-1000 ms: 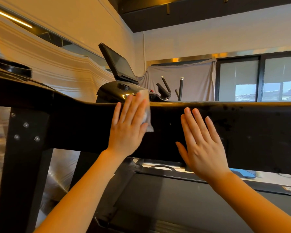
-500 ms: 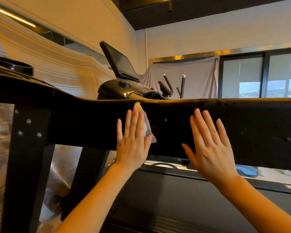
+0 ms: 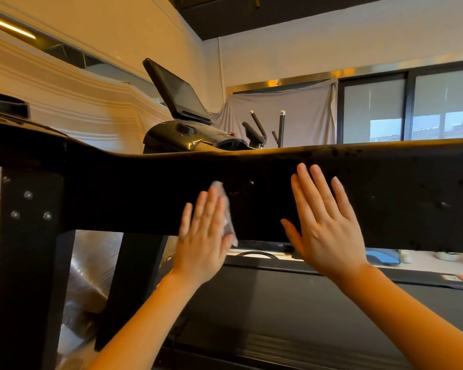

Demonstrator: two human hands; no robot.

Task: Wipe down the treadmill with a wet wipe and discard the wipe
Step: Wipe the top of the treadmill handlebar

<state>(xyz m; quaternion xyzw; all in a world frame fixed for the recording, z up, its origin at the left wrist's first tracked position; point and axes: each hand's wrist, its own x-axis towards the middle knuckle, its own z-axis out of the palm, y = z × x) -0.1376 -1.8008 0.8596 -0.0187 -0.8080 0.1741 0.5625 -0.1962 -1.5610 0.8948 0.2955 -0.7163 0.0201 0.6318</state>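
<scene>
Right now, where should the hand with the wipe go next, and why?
Probably sideways along the black panel. The left hand presses the wet wipe flat near the panel's lower edge, and the right hand lies flat beside it, where specks show further right.

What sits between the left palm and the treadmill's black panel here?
In the head view, a wet wipe is pressed flat between the left hand and the black panel.

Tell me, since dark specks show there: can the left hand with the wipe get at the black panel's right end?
Probably not directly: the right hand lies flat on the black treadmill panel between the left hand, pressing the white wet wipe, and that end.
</scene>
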